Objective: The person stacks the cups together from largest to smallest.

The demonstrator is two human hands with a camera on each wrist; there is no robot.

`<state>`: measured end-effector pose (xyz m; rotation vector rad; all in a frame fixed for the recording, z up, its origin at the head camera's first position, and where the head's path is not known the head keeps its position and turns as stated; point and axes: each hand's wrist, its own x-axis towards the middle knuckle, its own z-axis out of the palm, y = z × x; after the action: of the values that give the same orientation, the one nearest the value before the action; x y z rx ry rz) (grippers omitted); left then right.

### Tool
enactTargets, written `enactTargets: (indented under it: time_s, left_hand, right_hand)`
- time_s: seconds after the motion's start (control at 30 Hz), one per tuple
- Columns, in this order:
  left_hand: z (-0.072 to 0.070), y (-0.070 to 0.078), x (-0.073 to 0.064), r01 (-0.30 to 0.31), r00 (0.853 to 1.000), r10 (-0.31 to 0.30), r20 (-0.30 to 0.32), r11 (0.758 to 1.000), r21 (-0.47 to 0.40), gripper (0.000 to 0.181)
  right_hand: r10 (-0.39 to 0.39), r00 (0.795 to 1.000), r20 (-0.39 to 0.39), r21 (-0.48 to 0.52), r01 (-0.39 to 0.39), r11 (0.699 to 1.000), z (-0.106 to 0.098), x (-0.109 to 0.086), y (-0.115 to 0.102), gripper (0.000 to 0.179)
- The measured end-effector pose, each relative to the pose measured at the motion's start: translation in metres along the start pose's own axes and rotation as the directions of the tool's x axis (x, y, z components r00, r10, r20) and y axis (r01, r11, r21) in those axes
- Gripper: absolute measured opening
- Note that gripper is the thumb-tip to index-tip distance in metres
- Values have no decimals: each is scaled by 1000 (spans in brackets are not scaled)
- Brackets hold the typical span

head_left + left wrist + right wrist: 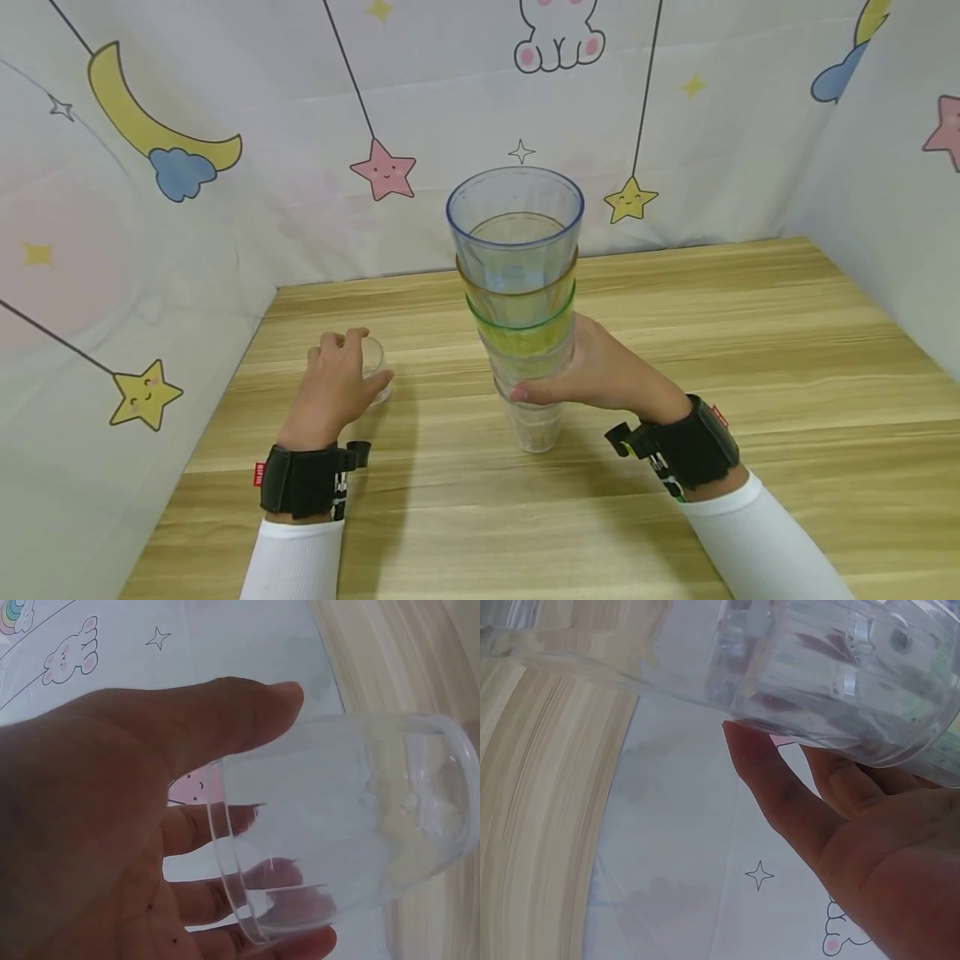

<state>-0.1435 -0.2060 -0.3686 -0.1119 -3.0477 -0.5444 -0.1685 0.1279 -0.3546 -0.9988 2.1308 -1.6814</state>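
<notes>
In the head view my right hand (581,371) grips the lower part of a tall stack of nested plastic cups (521,275). The top cup has a blue rim, with amber and green rims below and clear cups lowest. Whether the stack's base touches the table cannot be told. The right wrist view shows the right hand's fingers (787,795) against the clear cups (810,682). On the left, a small clear cup (378,387) stands on the table between the thumb and loosely spread fingers of my left hand (333,383). Through its wall the left fingers show in the left wrist view.
The wood-grain table (465,517) reaches back to a white cloth backdrop (450,100) printed with stars, moons and an animal. Cloth side walls border the table left and right. A black strap with a small camera sits on each wrist.
</notes>
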Motion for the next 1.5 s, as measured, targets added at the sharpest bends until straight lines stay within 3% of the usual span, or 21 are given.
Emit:
enactTargets:
  time_s: [0.5,0.9,1.17,1.33,1.5]
  left_hand:
    - [-5,9,1,-17,993,13,-115,999,-32,66]
    - [-6,15,3,-76,975,69,-212,997,-25,67]
    - [-9,21,1,-89,966,74,-247,995,-49,67]
    - [-11,27,0,-125,939,97,-331,990,-63,65]
    - [-14,32,-1,-182,888,135,-439,981,-66,64]
  right_hand:
    - [-1,1000,1,4,1,1000,0,0,-1,65]
    - [-5,1000,0,17,5,1000,0,0,-1,67]
    - [-12,1000,10,36,11,999,1,1,0,67]
    - [-14,1000,5,33,14,999,1,1,0,66]
    - [-16,1000,5,33,16,999,1,0,0,67]
